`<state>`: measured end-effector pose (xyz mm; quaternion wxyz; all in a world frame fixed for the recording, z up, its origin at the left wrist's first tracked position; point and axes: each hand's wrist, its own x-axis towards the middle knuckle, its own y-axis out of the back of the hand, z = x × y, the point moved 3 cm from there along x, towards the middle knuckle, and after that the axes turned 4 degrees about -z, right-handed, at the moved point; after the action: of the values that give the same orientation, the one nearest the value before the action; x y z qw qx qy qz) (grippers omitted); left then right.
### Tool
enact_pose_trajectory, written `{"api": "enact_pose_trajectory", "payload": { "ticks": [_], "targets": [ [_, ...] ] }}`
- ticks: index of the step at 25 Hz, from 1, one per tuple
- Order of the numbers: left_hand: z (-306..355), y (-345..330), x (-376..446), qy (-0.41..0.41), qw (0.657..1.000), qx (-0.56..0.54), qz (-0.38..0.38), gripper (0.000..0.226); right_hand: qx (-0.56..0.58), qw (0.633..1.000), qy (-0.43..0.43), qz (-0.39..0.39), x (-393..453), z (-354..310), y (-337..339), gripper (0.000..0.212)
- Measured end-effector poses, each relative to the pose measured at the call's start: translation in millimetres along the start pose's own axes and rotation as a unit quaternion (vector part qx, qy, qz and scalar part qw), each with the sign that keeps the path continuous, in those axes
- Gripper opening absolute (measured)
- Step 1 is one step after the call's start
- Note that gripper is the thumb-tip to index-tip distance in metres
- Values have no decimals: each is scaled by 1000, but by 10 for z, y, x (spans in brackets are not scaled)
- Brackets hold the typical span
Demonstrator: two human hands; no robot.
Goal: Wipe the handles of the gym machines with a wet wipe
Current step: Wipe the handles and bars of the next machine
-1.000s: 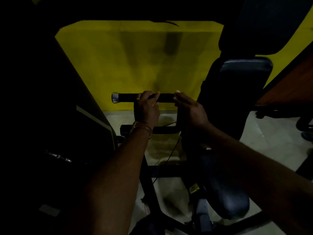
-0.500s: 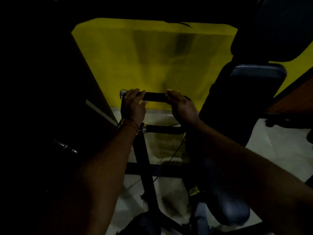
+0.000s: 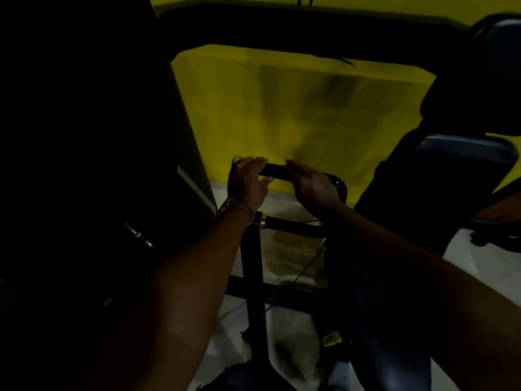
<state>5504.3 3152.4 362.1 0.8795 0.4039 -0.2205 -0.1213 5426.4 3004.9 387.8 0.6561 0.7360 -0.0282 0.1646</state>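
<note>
Because the light is very poor, only the outline of things is sure: a black horizontal handle (image 3: 275, 172) stands out against the yellow wall (image 3: 296, 108), fixed at its right end to the bent frame of a gym machine, and both hands are on it. The left hand (image 3: 248, 183) is curled over the handle near its free left end, thumb underneath, so it grips the bar; the right hand (image 3: 311, 184) lies over the bar just to the right, fingers fairly straight and resting on top, and whether a wet wipe sits under either palm cannot be told from here. As a judgement, the handle is stiff and fixed, so it takes firm pressure without moving; its dark sleeve looks like rubber or foam grip, which should drag slightly against a damp cloth rather than slip. Wrapping the hand round the sleeve and sliding along its length seems the sensible hold. A second bar (image 3: 293, 224) with a metal collar runs lower down, near the left wrist. A small yellow tag (image 3: 332, 339) shows low on the frame, but no writing or brand is legible anywhere.
</note>
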Motion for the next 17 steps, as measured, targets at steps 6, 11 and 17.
{"api": "enact_pose_trajectory", "payload": {
  "ticks": [6, 11, 17],
  "targets": [
    [-69, 4, 10, -27, 998, 46, 36, 41, -26, 1000, -13, 10, -202, 56, 5, 46],
    [-107, 97, 23, -14, 1000, 19, 14, 42, 30, 999, 7, -26, 178, -334, -48, 43],
    [-145, 98, -40, 46, 998, -31, 37, 45, 57, 998, -29, -12, 53, -160, -39, 42]
  ]
}}
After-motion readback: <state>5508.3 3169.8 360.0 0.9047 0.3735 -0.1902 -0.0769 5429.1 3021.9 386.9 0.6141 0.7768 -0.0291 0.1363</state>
